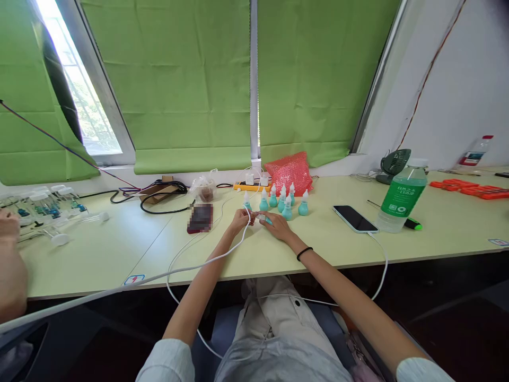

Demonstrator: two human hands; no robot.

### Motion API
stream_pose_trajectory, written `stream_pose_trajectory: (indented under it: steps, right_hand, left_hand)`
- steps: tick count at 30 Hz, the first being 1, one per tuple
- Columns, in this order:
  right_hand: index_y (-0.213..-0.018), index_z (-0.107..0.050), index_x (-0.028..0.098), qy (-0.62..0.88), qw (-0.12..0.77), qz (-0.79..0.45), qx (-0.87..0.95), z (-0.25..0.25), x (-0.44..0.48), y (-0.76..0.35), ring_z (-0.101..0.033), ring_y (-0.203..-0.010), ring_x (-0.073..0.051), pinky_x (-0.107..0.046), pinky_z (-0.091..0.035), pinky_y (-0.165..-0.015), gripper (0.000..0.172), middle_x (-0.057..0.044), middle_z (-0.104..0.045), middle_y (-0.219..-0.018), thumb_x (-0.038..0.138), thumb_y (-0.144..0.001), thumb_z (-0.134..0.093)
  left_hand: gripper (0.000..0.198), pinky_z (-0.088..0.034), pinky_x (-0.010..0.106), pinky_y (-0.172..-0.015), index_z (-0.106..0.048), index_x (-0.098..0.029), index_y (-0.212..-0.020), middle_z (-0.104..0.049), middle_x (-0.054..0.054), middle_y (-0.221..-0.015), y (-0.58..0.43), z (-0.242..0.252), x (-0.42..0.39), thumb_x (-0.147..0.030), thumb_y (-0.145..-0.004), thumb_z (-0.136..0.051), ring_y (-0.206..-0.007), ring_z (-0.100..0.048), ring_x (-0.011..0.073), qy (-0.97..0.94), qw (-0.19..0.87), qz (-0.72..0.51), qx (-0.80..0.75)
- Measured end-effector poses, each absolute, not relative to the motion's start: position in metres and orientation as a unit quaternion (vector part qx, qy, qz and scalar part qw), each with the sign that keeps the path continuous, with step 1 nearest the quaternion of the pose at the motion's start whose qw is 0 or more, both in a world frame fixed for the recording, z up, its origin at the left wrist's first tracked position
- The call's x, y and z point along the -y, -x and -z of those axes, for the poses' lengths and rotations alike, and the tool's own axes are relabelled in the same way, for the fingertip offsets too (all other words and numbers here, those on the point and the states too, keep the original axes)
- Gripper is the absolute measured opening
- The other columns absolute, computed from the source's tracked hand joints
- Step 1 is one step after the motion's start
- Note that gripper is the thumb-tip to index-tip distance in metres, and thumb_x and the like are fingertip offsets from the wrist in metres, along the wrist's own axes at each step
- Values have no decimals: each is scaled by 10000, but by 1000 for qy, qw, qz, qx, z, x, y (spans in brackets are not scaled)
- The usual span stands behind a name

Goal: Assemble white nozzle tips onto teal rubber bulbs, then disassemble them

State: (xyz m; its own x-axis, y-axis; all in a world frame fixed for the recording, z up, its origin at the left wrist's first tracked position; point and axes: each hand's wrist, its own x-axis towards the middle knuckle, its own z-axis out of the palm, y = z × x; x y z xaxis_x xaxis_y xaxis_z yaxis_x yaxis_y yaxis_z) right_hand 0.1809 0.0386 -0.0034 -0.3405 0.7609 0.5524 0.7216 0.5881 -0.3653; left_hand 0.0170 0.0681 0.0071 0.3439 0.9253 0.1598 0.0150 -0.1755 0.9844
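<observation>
Both my hands meet on the pale green table (pixel 119 254). My left hand (pixel 239 219) and my right hand (pixel 277 225) are closed together on one small teal dropper bottle (pixel 265 218) lying sideways between them. A white cable (pixel 207 260) runs across my left wrist. Just behind my hands stand several more teal dropper bottles (pixel 283 201) with white tips.
A dark phone (pixel 353 218) on a white cable lies right of my hands, beside a green-labelled water bottle (pixel 401 202). A red bubble-wrap bag (pixel 290 171), a power strip (pixel 251 185) and a dark red object (pixel 200 218) sit further back. Another person's arm (pixel 11 265) is at the left edge.
</observation>
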Motion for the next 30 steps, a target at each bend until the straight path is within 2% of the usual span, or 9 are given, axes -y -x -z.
stream_pose_trajectory:
  steps: [5, 10, 19, 25, 30]
  right_hand:
    - [-1120, -491, 268, 442, 343, -47, 827, 2, -40, -183, -520, -1002, -189, -303, -391, -824, 315, 3, -561, -1111, 312, -812, -445]
    - [-1108, -509, 230, 428, 346, -72, 832, 1, -42, -184, -531, -987, -185, -292, -400, -816, 315, -18, -571, -1097, 313, -811, -447]
    - [-1110, -496, 217, 432, 406, -79, 801, 5, -44, -183, -507, -1017, -179, -300, -385, -850, 322, -30, -559, -1107, 326, -818, -417]
    - [-1143, -423, 173, 470, 464, -46, 749, 9, -49, -178, -476, -1004, -181, -317, -365, -860, 368, -81, -530, -1085, 363, -846, -319]
    - [-1124, -431, 183, 470, 463, -55, 749, 11, -48, -178, -483, -967, -195, -328, -379, -829, 367, -71, -543, -1033, 372, -815, -373]
  left_hand:
    - [194, -445, 205, -495, -532, -93, -819, -537, -7, -688, -15, -8, -70, -273, -830, -460, -536, -506, 64, -633, 544, -419, -358]
    - [201, -437, 200, -486, -531, -93, -757, -517, -28, -618, -15, -8, -70, -271, -825, -468, -493, -487, 55, -629, 556, -420, -344]
    - [235, -409, 193, -460, -536, -95, -743, -491, -43, -556, -35, -11, -61, -305, -821, -469, -447, -455, 49, -602, 525, -491, -348]
    - [277, -304, 185, -403, -582, -104, -657, -475, -30, -452, -48, -9, -57, -379, -686, -604, -377, -377, 40, -563, 479, -569, -362]
    - [262, -302, 201, -420, -594, -114, -626, -509, -12, -472, -46, -12, -55, -372, -628, -641, -395, -396, 53, -556, 488, -571, -355]
